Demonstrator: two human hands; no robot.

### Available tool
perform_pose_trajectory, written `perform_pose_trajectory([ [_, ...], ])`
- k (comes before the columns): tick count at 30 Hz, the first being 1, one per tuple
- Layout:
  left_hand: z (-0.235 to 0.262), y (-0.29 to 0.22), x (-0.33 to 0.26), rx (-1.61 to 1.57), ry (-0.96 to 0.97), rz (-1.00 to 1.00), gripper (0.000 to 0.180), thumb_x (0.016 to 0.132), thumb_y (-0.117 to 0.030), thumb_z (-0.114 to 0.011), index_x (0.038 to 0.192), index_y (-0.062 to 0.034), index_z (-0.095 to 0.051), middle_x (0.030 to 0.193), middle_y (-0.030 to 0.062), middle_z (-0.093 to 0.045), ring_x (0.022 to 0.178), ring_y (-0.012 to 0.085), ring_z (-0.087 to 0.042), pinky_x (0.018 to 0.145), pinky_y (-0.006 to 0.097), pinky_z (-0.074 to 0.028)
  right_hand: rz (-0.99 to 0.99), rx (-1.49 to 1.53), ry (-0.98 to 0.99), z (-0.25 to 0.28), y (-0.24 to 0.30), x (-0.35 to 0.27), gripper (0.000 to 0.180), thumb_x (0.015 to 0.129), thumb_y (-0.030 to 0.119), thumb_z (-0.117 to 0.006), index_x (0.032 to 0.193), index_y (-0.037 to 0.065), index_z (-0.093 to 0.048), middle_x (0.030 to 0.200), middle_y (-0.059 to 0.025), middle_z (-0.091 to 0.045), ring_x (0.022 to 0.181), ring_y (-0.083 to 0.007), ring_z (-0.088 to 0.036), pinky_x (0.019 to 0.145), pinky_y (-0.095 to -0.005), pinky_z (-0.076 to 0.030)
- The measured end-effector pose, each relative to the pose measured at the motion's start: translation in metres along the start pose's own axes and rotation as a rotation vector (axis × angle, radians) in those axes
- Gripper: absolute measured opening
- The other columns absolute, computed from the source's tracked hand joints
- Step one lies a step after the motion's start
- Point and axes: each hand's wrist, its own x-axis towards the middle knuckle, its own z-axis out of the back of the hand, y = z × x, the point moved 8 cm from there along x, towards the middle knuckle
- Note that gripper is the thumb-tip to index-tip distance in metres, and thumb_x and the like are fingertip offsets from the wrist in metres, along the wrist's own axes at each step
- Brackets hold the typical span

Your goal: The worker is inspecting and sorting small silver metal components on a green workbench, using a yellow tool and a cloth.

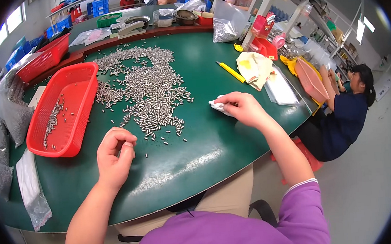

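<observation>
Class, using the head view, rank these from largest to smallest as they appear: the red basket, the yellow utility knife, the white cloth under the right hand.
1. red basket, clearly the largest.
2. yellow utility knife.
3. white cloth; the right hand partly covers it, so its place below the knife is unsure.

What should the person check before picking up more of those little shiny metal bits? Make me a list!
1. Left hand free to pick: cannot tell, its fingers are curled, maybe around a piece.
2. Right hand free: not ok, it holds a white cloth.
3. Metal pieces within reach: ok, the pile lies just ahead of both hands.
4. Red basket has room: ok, only a few pieces inside.
5. Green table by the hands: ok, just a few stray pieces.
</observation>
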Motion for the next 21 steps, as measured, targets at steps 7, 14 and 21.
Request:
perform_pose_trajectory([
  [7, -0.001, -0.001, 0.0, 0.033, 0.003, -0.029, 0.013, 0.085, 0.008, -0.049, 0.089, -0.0014, -0.056, 0.09, 0.0051, -0.052, 0.064, 0.0067, -0.05, 0.055, 0.019, -0.042, 0.216, -0.204, 0.059, -0.044, 0.026, 0.014, 0.019, 0.081, 0.004, -0.061, 0.097, 0.007, -0.07, 0.095, -0.0109, -0.067, 0.094, -0.0276, -0.063, 0.087, -0.0352, -0.049],
  [14, 0.006, 0.009, 0.003, -0.008, 0.003, 0.037, 0.011, 0.087, 0.006, -0.048, 0.09, -0.0022, -0.055, 0.092, 0.0056, -0.051, 0.067, 0.0085, -0.05, 0.057, 0.021, -0.043, 0.324, -0.098, 0.329, -0.026, 0.018, -0.039, 0.019, 0.077, -0.003, -0.062, 0.091, 0.008, -0.069, 0.09, -0.006, -0.067, 0.092, -0.0256, -0.062, 0.085, -0.0362, -0.048],
  [21, 0.012, 0.003, -0.002, 0.028, -0.015, 0.028, 0.01, 0.089, 0.005, -0.048, 0.091, -0.0028, -0.054, 0.091, 0.005, -0.05, 0.068, 0.0083, -0.048, 0.057, 0.019, -0.042, -0.018, -0.175, 0.394, 0.051, -0.066, -0.163, 0.02, 0.074, -0.005, -0.062, 0.087, 0.007, -0.071, 0.081, -0.0084, -0.067, 0.084, -0.0258, -0.064, 0.077, -0.0349, -0.05],
])
